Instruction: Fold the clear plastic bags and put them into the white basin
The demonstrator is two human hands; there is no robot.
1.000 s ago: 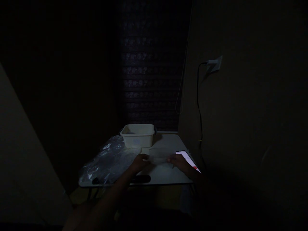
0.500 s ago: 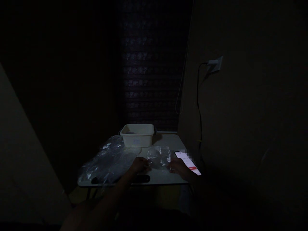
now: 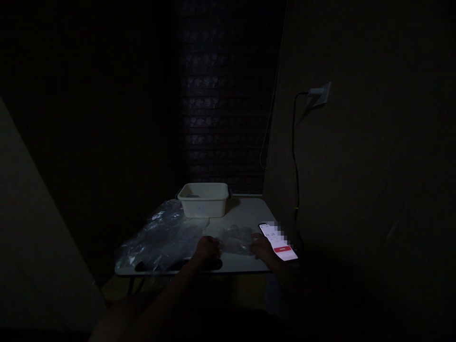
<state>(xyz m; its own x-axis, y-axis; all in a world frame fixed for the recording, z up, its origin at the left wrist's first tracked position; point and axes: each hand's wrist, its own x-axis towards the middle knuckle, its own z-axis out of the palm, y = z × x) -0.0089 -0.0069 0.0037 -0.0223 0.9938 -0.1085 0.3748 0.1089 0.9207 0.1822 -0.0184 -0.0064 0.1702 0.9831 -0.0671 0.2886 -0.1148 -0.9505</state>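
Between my two hands, a small clear plastic bag (image 3: 235, 241) is held low over the white table (image 3: 245, 209). My left hand (image 3: 207, 248) is closed on its left edge. At the opposite edge, my right hand (image 3: 259, 246) has its fingers curled on the plastic. Dim light hides the exact finger positions. To the left, a heap of clear plastic sheeting or bags (image 3: 160, 240) covers much of the table. Close beside my right hand lies a phone (image 3: 280, 242) with its screen lit.
A white plastic tub (image 3: 204, 208) stands at the back of the table, with something indistinct inside. Behind it hangs a dark patterned blind (image 3: 206, 123). On the right wall, a black cable (image 3: 293, 137) runs down from a socket (image 3: 320, 94).
The small bag has tipped from raised and facing me to flatter and lower over the table. Both hands keep hold of its edges, shifting only slightly.
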